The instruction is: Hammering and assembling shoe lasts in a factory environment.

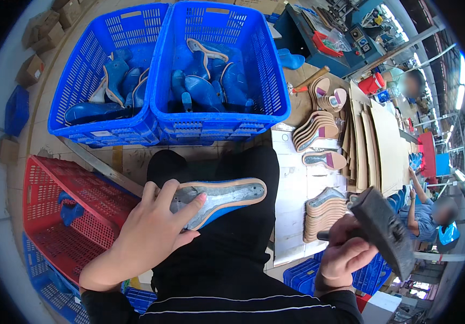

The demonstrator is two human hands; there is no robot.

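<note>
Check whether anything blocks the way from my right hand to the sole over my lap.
Nothing visible stands between the right hand, holding a hammer, and the sole. The left hand covers part of the sole's left end.

No lettering could be read; only a few labels and marks showed.
A small pale label (101,133) sat on the near side of the left blue crate (130,129), its print too small to make out. At the left, a cardboard box (25,74) bore a little sticker (37,74), likewise illegible. A carton (260,5) at the top edge carried faint dark printing, blurred past reading. Purple patches (340,96) marked several pale insoles (336,161); whether these held any characters could not be told.
</note>
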